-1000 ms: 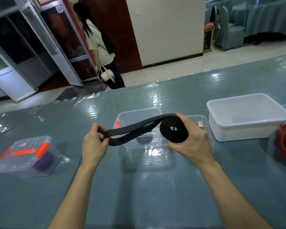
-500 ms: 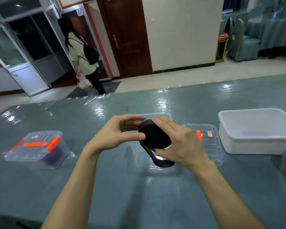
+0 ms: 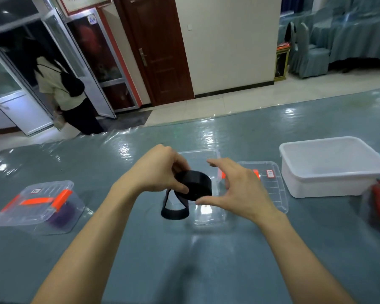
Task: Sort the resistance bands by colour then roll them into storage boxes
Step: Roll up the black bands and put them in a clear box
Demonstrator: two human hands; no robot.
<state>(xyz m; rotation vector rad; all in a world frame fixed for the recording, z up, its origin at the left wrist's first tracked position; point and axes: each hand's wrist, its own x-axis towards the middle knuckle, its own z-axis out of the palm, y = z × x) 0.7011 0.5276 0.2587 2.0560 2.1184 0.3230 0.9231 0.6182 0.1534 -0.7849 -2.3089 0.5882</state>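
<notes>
Brown door, white wall

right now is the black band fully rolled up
Partly rolled: the black band is mostly a tight coil, but a loose loop hangs below it.

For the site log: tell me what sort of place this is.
Probably a banquet or function hall: fabric-covered chairs and draped tables stand at the far right, and the work table wears a cloth under clear plastic.

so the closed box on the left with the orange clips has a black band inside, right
Not quite: in the head view the closed box on the left holds a purple band, not a black one. The black band is gripped in the left hand, partly rolled.
</notes>
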